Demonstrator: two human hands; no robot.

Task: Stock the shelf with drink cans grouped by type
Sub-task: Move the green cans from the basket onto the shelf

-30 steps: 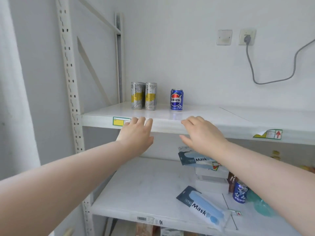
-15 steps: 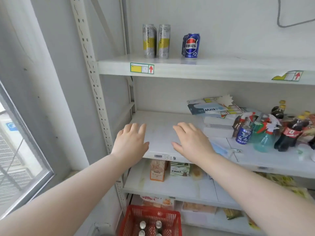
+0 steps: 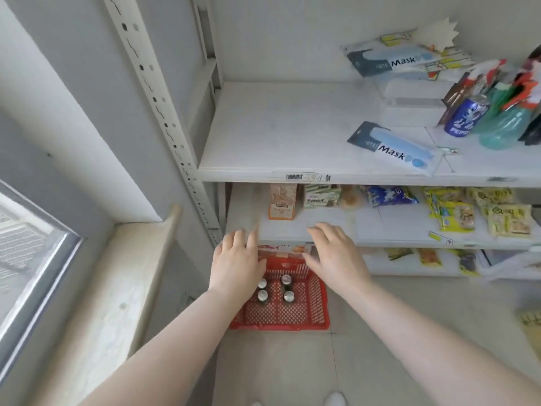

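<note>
Two hands in view: left hand (image 3: 237, 265), right hand (image 3: 336, 256). One red basket (image 3: 319, 306) beneath the fingers, holding four cans (image 3: 288, 296). One blue can (image 3: 465, 118) well above and right of the right fingers. Two mask packs (image 3: 401, 150) above the fingers. One orange box (image 3: 282, 202) just beyond the left fingertips, with one green box (image 3: 322, 196) beside it.

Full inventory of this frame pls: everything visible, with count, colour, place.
drink cans: four visible, silver tops, upright in the basket
basket: one, red, on the floor by the shelving
Pepsi can: one, blue, top visible shelf, right
Mask packs: two, blue and white, same shelf
spray bottle: at least one, teal, beside the Pepsi can
carton: one, orange, next shelf down, left
snack packs: several, yellow, that shelf, right
shelving: one, white
left hand: one, open, empty, over the basket
right hand: one, open, empty, over the basket
</note>
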